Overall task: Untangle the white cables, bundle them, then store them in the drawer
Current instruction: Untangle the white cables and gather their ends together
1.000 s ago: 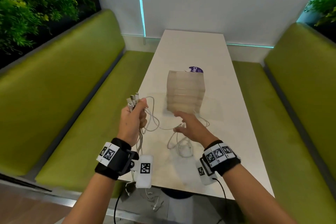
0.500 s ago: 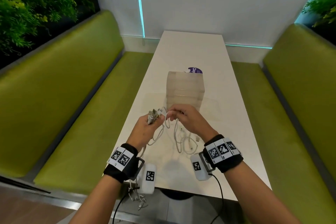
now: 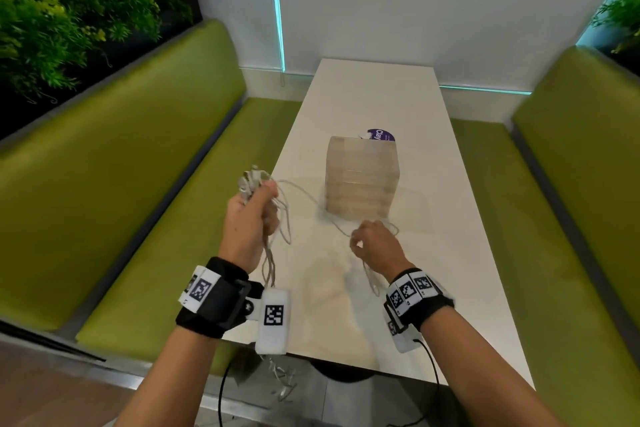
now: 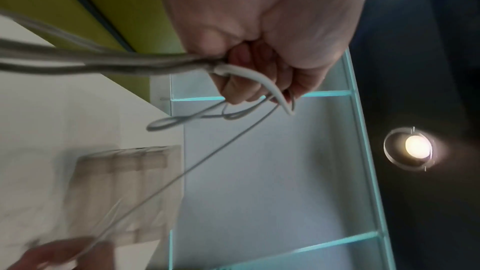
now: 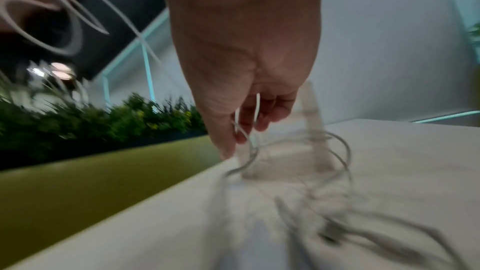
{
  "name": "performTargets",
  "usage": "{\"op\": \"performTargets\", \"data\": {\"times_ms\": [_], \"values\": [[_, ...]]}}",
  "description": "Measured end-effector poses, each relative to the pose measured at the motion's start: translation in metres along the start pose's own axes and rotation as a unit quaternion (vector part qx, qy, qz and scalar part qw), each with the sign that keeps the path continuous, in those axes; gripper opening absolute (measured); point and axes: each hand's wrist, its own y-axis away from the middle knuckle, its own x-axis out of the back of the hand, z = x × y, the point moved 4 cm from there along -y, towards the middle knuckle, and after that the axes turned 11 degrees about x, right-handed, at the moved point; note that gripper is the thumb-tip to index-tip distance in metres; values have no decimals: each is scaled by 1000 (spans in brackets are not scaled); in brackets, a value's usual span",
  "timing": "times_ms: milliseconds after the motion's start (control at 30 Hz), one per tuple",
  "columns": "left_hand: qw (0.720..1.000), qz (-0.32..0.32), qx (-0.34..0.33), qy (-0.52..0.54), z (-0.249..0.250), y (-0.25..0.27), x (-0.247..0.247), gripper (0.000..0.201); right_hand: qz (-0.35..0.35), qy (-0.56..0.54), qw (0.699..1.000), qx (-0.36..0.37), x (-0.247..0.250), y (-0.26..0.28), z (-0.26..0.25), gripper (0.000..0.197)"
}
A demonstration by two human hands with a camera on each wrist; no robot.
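The left hand (image 3: 249, 222) has its grip closed round a bunch of cables (image 3: 277, 218), plug ends sticking up at 12 o'clock. The right hand (image 3: 375, 244) pinches one strand over the desk (image 3: 433, 288). The drawer unit (image 3: 362, 180) stands at 12 o'clock of that hand.

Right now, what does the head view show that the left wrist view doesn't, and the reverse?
Head only: the plug ends sticking up out of the left hand, the purple label behind the drawer unit, the plants, and cable ends dangling below the table edge.

Left wrist only: ceiling lights and the left fingers curled round the cables from below.

Both: one strand running taut to the right hand, the drawer unit, table and green bench.
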Motion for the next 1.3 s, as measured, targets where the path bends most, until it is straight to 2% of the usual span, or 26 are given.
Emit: {"op": "performTargets", "data": {"times_ms": [100, 167, 233, 333, 433, 533, 600, 667, 733, 833, 900, 1000, 1033, 1067, 1167, 1233, 1300], "values": [[999, 46, -2, 26, 11, -4, 21, 30, 24, -52, 997, -45, -5, 7, 24, 18], [999, 50, 5, 4, 5, -10, 29, 28, 68, -102, 991, -56, 2, 7, 29, 18], [998, 50, 16, -47, -9, -14, 28, 24, 104, -137, 984, -37, 17, 4, 18, 20], [991, 42, 36, -120, -28, -14, 22, 21, 105, -229, 968, 2, 49, 6, -14, 25], [984, -17, 66, -166, -38, -8, 10, 22, 26, -343, 939, 30, 74, 20, -44, 32], [966, -108, 112, -206, -46, -2, -2, 24, -44, -368, 927, 53, 84, 33, -61, 60], [950, -172, 141, -219, -51, 3, -9, 24, -72, -372, 923, 64, 84, 35, -63, 68], [934, -232, 169, -212, -56, 7, -14, 24, -92, -396, 911, 71, 80, 34, -63, 61], [925, -271, 204, -173, -60, 12, -17, 20, -105, -443, 887, 82, 78, 36, -68, 53], [924, -275, 244, -106, -65, 17, -20, 20, -96, -482, 865, 102, 78, 38, -80, 34], [925, -270, 244, -106, -65, 20, -22, 25, -81, -490, 862, 104, 77, 40, -85, 29], [918, -290, 227, -149, -58, 25, -24, 15, -90, -495, 859, 98, 74, 42, -86, 22], [914, -297, 212, -179, -56, 26, -23, 23, -92, -488, 862, 98, 75, 43, -84, 21], [912, -293, 201, -204, -54, 26, -23, 31, -94, -479, 867, 96, 76, 44, -82, 21], [935, -233, 186, -193, -51, 18, -17, 30, -104, -464, 875, 91, 74, 48, -76, 11], [945, -208, 196, -161, -52, 14, -14, 36, -82, -473, 874, 75, 72, 47, -74, 7], [948, -208, 199, -136, -54, 15, -15, 33, -44, -484, 872, 60, 69, 44, -74, 8]]}}
